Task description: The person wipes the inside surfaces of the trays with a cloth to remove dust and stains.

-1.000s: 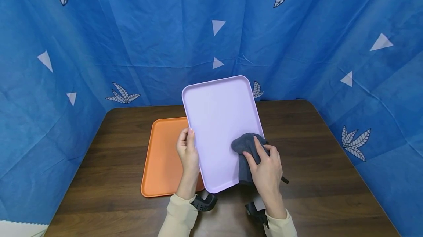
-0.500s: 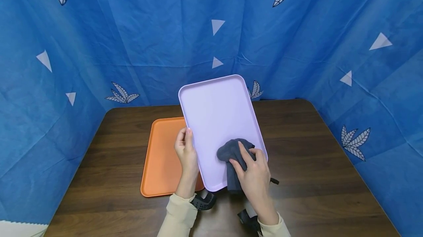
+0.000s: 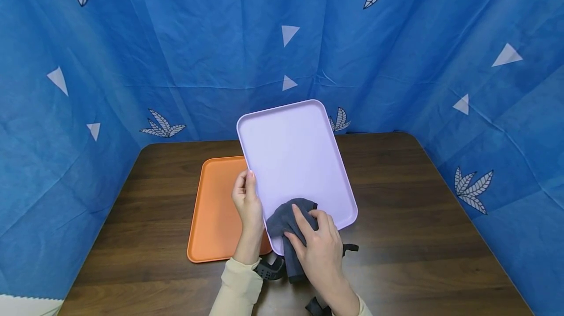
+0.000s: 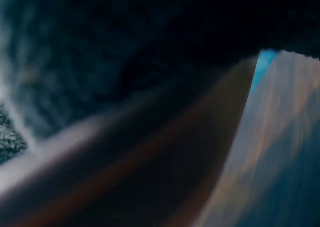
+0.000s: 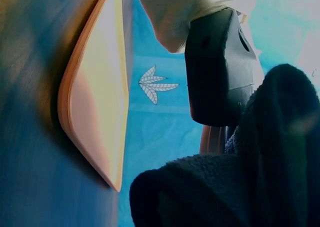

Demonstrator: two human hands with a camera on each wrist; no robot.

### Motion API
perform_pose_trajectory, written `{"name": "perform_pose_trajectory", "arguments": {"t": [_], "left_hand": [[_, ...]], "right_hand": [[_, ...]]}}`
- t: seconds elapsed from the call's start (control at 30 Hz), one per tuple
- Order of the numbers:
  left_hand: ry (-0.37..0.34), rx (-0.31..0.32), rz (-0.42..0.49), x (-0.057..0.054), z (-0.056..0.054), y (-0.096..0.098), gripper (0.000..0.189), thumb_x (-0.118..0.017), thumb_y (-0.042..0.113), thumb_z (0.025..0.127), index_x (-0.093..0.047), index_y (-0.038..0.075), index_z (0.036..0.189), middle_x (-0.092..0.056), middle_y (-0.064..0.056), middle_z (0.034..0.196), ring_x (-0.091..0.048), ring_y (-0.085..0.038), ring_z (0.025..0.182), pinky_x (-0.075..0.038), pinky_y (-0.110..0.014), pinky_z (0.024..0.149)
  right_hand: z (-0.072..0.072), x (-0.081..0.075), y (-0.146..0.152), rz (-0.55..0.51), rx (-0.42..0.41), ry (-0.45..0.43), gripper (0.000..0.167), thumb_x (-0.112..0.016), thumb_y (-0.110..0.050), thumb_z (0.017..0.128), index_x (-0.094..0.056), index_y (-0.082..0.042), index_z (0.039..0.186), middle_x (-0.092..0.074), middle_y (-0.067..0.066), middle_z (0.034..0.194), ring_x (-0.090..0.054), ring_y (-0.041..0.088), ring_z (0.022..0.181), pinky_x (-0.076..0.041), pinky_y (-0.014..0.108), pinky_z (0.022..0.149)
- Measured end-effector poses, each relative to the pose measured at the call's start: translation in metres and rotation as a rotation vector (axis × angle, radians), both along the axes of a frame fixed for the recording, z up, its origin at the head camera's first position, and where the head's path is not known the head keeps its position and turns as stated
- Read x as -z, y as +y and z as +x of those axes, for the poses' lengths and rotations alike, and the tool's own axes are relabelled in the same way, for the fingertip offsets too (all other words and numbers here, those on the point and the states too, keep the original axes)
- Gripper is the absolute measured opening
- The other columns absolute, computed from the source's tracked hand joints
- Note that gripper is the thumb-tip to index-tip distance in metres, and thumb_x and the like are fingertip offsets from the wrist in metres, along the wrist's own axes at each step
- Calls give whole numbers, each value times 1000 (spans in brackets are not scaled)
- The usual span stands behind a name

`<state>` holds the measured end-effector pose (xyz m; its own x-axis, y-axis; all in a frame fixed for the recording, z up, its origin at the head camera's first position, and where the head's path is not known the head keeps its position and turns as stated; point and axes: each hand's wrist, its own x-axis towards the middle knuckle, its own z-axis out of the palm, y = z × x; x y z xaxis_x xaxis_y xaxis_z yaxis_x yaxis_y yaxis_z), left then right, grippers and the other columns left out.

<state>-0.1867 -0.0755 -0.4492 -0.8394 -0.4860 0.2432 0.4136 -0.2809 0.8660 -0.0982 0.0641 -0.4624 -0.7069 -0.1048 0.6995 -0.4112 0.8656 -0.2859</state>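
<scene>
A lilac rectangular tray (image 3: 295,159) is held up at a slant above the table. My left hand (image 3: 248,208) grips its left edge, thumb on the rim and the other fingers partly hidden behind. In my right hand (image 3: 323,257) is a dark grey cloth (image 3: 286,223), bunched under the fingers and pressed on the tray's lower left corner. Part of the cloth hangs below the tray's near edge. Fuzzy cloth (image 4: 60,72) fills much of the dark, blurred left wrist view. In the right wrist view, folds of the cloth (image 5: 200,187) hide the fingers.
An orange tray (image 3: 216,213) lies flat on the brown wooden table (image 3: 418,218), partly covered by the lilac tray and left arm. A black wrist device (image 3: 270,269) sits on the left wrist. Blue patterned curtain (image 3: 198,51) surrounds the table's back and sides.
My right hand has slid the cloth from the lilac tray's right side across to its lower left corner. The lilac tray has shifted slightly left; my left hand keeps its grip.
</scene>
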Motion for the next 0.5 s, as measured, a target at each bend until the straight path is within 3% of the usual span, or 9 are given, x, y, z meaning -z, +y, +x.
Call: {"name": "perform_pose_trajectory", "arguments": {"t": [0.5], "left_hand": [[-9,-26,-1,-1,2,2,20,-53,17,101,-65,2,101,-59,8,82,-54,-6,72,-45,-19,62]], "right_hand": [[-1,2,3,-20,10,22,65,-92,-28,62,-70,-20,122,-60,15,98,-60,25,85,-52,39,66]]}}
